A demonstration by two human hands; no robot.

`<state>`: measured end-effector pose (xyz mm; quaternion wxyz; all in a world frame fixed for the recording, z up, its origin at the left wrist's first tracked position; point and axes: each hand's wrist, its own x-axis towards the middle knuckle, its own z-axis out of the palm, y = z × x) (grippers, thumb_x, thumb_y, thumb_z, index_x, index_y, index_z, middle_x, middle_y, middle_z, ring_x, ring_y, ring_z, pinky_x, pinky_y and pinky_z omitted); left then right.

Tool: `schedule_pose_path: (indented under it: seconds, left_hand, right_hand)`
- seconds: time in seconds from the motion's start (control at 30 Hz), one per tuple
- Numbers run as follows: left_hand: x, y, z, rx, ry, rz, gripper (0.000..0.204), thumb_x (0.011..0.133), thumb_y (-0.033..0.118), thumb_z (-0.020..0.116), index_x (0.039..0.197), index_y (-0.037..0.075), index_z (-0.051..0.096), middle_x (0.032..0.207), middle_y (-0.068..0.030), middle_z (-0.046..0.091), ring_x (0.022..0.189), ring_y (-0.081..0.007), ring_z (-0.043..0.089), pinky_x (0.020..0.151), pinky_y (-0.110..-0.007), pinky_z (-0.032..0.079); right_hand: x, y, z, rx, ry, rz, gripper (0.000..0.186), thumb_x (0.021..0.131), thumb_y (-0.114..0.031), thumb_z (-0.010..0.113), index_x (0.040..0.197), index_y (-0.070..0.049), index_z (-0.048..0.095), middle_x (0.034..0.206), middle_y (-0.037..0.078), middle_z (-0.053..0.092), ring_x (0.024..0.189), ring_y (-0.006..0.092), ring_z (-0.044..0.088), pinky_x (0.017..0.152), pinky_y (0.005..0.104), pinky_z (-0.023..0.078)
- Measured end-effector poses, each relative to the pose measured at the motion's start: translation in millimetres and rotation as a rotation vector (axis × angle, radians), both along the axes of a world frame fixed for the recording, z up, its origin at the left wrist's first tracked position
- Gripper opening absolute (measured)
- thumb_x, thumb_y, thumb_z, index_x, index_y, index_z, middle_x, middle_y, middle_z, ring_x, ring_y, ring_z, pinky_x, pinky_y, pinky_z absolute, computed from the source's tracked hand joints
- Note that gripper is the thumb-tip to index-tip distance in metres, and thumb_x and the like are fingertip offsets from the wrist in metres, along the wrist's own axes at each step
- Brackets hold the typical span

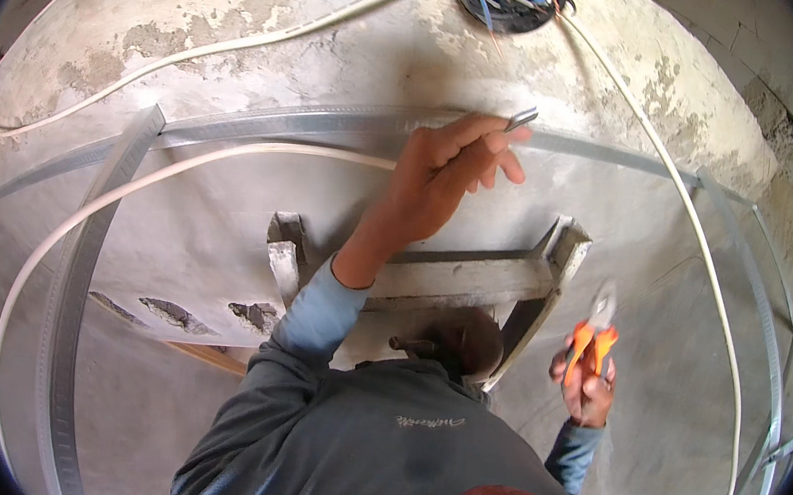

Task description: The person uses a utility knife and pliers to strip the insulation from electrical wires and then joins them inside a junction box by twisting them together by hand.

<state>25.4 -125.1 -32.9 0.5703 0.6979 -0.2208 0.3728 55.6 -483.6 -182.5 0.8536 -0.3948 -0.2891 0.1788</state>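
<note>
My left hand (459, 162) reaches up at the centre, thumb and index finger pinched on a small silver metal piece (522, 117), just in front of a curved galvanised rail (600, 148) along a patchy plaster surface (248, 5). Its other fingers are loosely curled. My right hand (582, 393), lower on the right, grips orange-handled pliers (597, 334), jaws pointing up and slightly blurred. A white cable (184, 156) arches across the left and passes behind my left arm.
A dark round box of wires (499, 5) is at the top, another white cable (655, 135) running down from it rightward. Metal profiles (83, 282) stand at both sides. A paint-splattered wooden frame (461, 278) lies behind my left arm. Broken holes (172, 314) mark the grey surface at lower left.
</note>
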Motion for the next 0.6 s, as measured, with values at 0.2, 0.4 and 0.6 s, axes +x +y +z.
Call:
schedule_pose_path:
  seconds: [0.2,0.4,0.6]
  left_hand:
    - [-6.1,-11.0,10.7,-0.023,0.105,-0.084,0.027,0.107,0.019,0.055,0.112,-0.003,0.07,0.093,-0.0119,0.076,0.074,-0.0098,0.062,0.068,-0.027,0.051]
    - [-11.8,-18.1,19.0,-0.027,0.234,-0.09,0.03,0.108,0.023,0.052,0.115,-0.002,0.069,0.088,-0.0103,0.074,0.072,-0.0095,0.06,0.069,-0.027,0.05]
    - [-12.7,-23.9,22.3,-0.033,0.16,-0.079,0.027,0.109,0.021,0.052,0.117,-0.001,0.065,0.087,-0.009,0.073,0.072,-0.0103,0.061,0.068,-0.027,0.05]
  right_hand:
    - [27.7,58.2,48.7,-0.151,-0.273,0.044,0.042,0.086,0.001,0.069,0.127,0.001,0.057,0.138,0.021,0.06,0.098,0.0295,0.068,0.079,0.0403,0.055]
    - [34.8,108.8,106.6,-0.182,-0.435,0.063,0.024,0.092,0.001,0.067,0.115,0.003,0.063,0.145,0.023,0.055,0.117,0.0294,0.066,0.098,0.0421,0.053]
    - [61.3,123.0,119.5,-0.178,-0.527,0.086,0.03,0.095,-0.003,0.069,0.124,0.003,0.061,0.145,0.02,0.054,0.116,0.0255,0.065,0.1,0.0395,0.052]
